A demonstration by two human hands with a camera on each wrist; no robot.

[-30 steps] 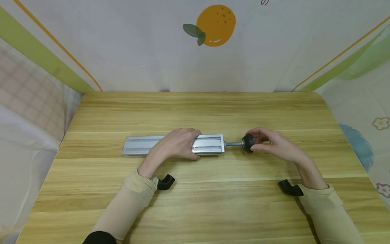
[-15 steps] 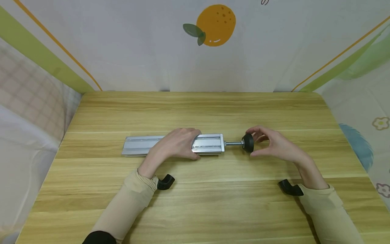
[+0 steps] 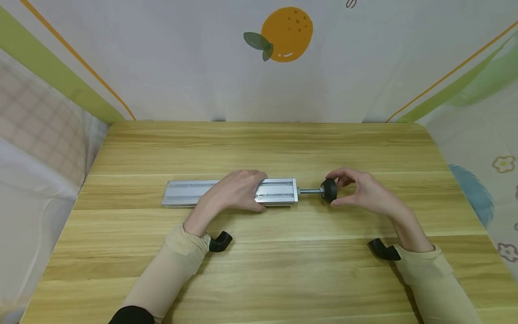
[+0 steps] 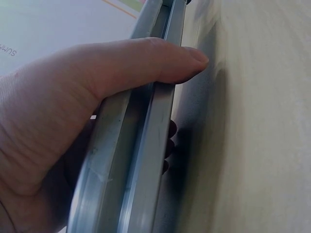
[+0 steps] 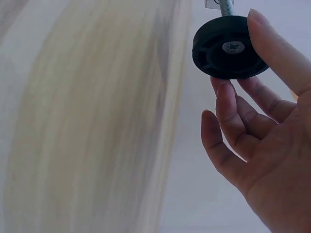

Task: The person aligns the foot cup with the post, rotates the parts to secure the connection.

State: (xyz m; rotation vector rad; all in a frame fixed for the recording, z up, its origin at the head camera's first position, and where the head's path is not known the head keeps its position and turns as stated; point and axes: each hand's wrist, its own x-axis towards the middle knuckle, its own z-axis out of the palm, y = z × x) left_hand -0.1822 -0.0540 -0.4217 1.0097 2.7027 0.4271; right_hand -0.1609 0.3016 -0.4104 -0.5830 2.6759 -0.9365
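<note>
My left hand (image 3: 238, 191) grips a silver aluminium profile (image 3: 277, 191) lying along the table. In the left wrist view, the thumb (image 4: 165, 60) lies across one grooved side of it, and fingertips show past the far edge. From the profile's right end cap a threaded metal rod (image 3: 310, 191) sticks out. It ends in a round black levelling foot (image 3: 330, 191). My right hand (image 3: 362, 191) pinches the foot's rim between thumb and fingers. In the right wrist view, the foot's ribbed underside (image 5: 206, 56) shows a screw (image 5: 233, 47) at its centre; the other fingers are loosely bent below.
The wood-grain table (image 3: 259, 270) spreads under both arms. A white curtain (image 3: 170, 67) with a printed orange hangs behind its back edge, and patterned cloth stands on both sides. A black curved piece (image 3: 220, 242) projects from the left cuff, another (image 3: 383, 249) from the right.
Half a second ago the right hand's thumb and fingers were spread wider around the foot; now they are closer to its rim. The left hand and the profile have stayed in place.
</note>
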